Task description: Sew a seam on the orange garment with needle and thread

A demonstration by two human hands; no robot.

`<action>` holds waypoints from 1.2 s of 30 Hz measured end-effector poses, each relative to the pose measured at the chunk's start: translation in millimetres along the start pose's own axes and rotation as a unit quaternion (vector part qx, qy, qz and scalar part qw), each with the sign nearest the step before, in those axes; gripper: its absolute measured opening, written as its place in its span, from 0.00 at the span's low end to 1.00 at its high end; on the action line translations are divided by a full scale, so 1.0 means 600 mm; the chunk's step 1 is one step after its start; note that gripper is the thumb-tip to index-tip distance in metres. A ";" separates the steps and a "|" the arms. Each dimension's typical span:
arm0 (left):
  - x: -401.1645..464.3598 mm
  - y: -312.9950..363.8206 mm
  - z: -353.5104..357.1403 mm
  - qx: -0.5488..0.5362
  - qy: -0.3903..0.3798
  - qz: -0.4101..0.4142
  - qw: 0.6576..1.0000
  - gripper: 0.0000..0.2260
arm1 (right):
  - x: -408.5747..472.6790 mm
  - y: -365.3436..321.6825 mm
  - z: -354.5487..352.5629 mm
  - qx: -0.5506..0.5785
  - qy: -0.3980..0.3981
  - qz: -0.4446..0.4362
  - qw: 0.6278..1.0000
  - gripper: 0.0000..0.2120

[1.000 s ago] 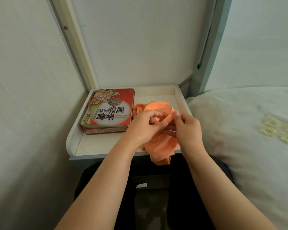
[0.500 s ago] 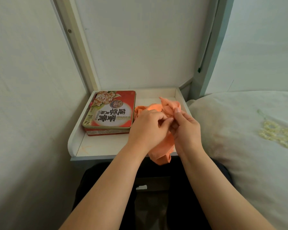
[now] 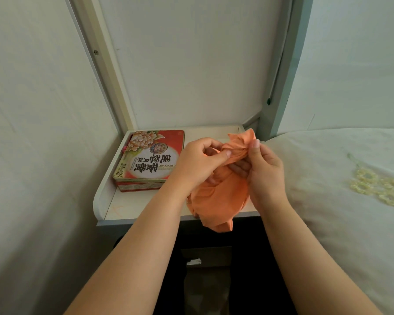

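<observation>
Garment [image 3: 218,196]: a bunched orange cloth held up between both hands over the front edge of the tabletop [image 3: 132,209], its lowest fold hanging past that edge above the dark lap below. Both forearms reach in from the bottom of the view.

The left hand [image 3: 196,163] has its fingers curled round the cloth, thumb pressed along a gathered fold near the top; its grip is closed on the garment. The right hand [image 3: 265,169] pinches the same fold from the other side, thumb up and fingers curled behind the cloth; its grip is also closed on the garment. The two thumbs lie close together, with a ridge of cloth stretched between them. A loose tip of the cloth stands up above the right thumb. Needle and thread cannot be made out.

Just left of the hands, a flat red tin [image 3: 149,161] with flowers and large black characters on its lid lies on the tabletop, partly hidden by the left hand. The tabletop is white with a raised rim.

To the right lies a bed [image 3: 328,178] in pale cover with a yellow embroidered patch [image 3: 378,187]. Behind the tabletop stands a white wall panel between two slanting posts.
</observation>
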State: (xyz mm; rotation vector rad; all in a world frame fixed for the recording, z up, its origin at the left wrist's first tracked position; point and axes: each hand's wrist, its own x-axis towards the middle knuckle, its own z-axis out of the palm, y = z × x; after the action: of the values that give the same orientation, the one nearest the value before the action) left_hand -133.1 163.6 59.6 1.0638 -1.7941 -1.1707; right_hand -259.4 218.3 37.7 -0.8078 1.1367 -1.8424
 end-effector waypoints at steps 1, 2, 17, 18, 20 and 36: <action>0.002 0.005 -0.002 -0.033 -0.018 -0.023 0.999 0.03 | 0.003 -0.008 0.000 -0.014 0.003 -0.004 1.000 0.17; 0.005 0.011 -0.003 -0.067 -0.038 -0.048 0.996 0.03 | 0.007 -0.013 -0.002 -0.019 0.008 0.001 1.000 0.17; 0.093 0.032 -0.062 -0.028 0.305 0.066 0.950 0.04 | 0.100 -0.074 -0.124 -0.535 -0.177 0.139 0.814 0.08; 0.094 0.044 -0.060 0.004 0.306 0.098 0.947 0.03 | 0.119 -0.082 -0.121 -0.555 -0.104 0.096 0.820 0.09; 0.097 0.067 -0.052 0.036 0.307 0.135 0.942 0.04 | 0.161 -0.107 -0.109 -0.501 0.058 -0.015 0.864 0.10; 0.159 -0.069 -0.089 -0.269 0.083 -0.184 0.942 0.22 | 0.211 -0.046 -0.096 -0.057 -0.175 0.209 0.960 0.25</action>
State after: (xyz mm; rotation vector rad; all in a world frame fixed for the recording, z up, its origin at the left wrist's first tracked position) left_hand -112.6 48.8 50.6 1.1409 -1.0677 -1.6210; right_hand -374.9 137.6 53.7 -0.8429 1.0900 -1.2380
